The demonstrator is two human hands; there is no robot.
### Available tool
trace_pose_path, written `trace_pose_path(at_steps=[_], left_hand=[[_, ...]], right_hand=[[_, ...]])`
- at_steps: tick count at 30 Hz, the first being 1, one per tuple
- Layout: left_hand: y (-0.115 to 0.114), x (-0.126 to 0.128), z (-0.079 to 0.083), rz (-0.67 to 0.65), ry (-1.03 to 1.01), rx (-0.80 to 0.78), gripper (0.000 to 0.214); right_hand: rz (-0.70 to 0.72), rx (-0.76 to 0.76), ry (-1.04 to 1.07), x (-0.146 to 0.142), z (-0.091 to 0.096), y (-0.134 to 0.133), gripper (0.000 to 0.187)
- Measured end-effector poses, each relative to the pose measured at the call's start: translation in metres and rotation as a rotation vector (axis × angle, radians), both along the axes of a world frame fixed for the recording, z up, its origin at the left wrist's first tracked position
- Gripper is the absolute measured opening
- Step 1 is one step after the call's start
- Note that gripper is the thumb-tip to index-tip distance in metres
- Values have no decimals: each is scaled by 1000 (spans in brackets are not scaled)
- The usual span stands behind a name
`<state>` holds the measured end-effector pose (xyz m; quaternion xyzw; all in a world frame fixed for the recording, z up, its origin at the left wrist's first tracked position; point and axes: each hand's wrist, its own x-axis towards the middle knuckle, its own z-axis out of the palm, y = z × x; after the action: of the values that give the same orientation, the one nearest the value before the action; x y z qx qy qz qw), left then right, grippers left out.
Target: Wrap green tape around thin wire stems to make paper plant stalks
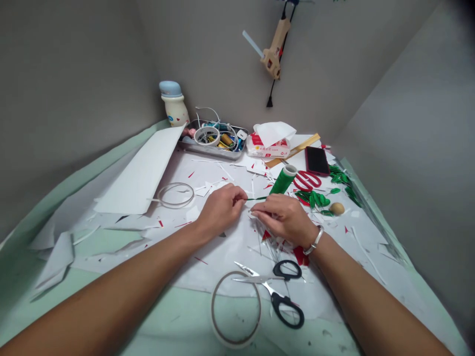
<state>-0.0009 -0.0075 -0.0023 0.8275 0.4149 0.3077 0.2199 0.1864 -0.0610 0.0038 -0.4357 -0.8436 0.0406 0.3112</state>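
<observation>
The left hand (221, 209) pinched a thin green stem (257, 199) firmly at the fingertips, steadying it just before the green tape roll (283, 180); the right hand (284, 220) curled narrowly alongside, its hold unclear.

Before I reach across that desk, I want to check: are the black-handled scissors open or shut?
Open: the black-handled scissors lie with their two blades spread apart and their finger loops separated.
</observation>
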Motion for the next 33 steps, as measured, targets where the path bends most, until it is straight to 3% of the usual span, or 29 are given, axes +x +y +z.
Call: trace_pose_path(at_steps=[5, 14, 18, 23, 28, 33], left_hand=[[-5, 0, 1, -142, 122, 34, 17], [-3, 0, 4, 1, 97, 25, 16], [-4, -1, 5, -3, 95, 8, 16], [-6, 0, 3, -206, 105, -40, 16], [-7, 2, 6, -348, -56, -197, 14], [-6, 3, 10, -222, -293, -432, 11]], right_hand=[[-86, -18, 116, 5, 3, 3, 15], [-101, -71, 158, 10, 5, 7, 13], [-18, -74, 88, 8, 5, 6, 12], [-22, -90, 118, 7, 5, 5, 14], [-135, -154, 310, 16, 1, 11, 17], [-176, -206, 332, 18, -5, 13, 18]])
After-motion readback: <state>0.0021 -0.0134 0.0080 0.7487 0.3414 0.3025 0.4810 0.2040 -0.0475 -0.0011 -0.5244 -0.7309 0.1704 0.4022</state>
